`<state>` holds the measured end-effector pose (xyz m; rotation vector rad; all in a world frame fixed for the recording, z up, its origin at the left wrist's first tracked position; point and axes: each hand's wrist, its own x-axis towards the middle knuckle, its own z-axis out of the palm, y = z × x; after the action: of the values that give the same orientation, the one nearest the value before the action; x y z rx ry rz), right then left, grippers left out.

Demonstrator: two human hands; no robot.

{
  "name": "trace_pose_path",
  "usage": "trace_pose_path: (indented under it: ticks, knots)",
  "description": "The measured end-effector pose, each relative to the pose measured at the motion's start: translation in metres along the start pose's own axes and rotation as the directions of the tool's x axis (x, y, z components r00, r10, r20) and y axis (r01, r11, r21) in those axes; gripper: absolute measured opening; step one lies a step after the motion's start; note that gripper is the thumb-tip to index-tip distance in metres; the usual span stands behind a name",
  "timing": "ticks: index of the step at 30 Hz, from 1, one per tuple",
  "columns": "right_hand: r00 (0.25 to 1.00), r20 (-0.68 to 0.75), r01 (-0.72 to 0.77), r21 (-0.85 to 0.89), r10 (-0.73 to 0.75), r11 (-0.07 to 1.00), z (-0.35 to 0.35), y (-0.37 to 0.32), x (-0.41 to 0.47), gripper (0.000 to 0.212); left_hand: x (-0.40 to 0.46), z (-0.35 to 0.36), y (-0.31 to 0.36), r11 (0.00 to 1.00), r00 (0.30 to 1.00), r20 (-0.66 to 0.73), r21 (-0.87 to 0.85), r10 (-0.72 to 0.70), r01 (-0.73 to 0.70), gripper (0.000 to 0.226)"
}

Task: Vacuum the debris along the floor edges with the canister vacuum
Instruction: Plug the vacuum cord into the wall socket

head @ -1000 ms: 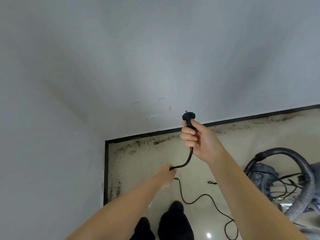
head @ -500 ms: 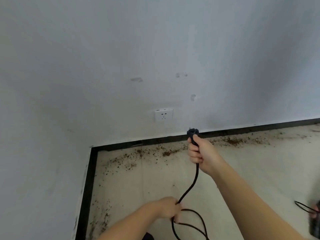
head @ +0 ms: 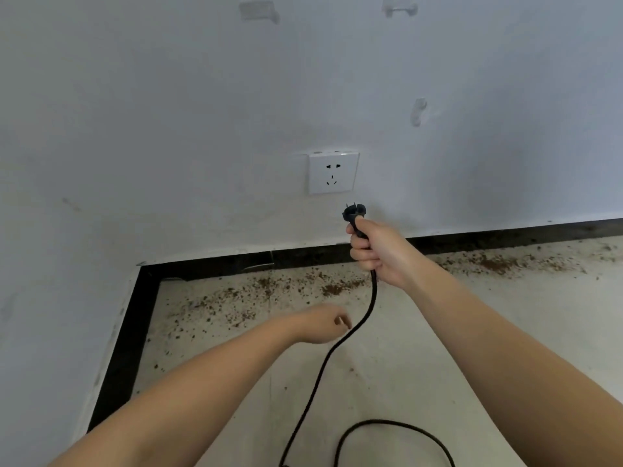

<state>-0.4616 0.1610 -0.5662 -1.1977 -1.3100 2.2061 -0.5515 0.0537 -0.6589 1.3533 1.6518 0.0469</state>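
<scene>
Fingers of the right hand (head: 377, 251) clench the black plug (head: 354, 212) just below the wall socket (head: 333, 172). Left hand (head: 323, 323) hangs loosely curled beside the cord (head: 337, 345). Debris (head: 269, 291) lines the black baseboard (head: 209, 262) beneath.

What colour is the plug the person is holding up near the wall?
The plug is black, like its cord. The head view shows it clearly against the pale wall.

head view, facing down, near wall (head: 168, 112)
</scene>
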Motion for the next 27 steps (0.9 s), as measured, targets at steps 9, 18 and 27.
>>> trace_pose_path:
  ticks: [9,18,27]
  knots:
    - [0.972,-0.069,0.221,-0.036,-0.223,0.975,0.031,-0.020,0.060,0.031,-0.012,-0.168,-0.007,0.715,0.231,-0.741,0.670,0.630,0.201,0.067]
    - [0.962,-0.095,0.255,-0.002,-0.254,0.967,0.029,-0.017,0.094,0.032,0.020,-0.208,-0.037,0.385,0.331,-0.647,0.710,0.687,0.590,0.136]
    - [0.971,-0.103,0.223,0.071,-0.215,0.972,0.034,-0.036,0.104,0.033,0.027,-0.210,-0.039,0.373,0.283,-0.623,0.708,0.729,0.600,0.133]
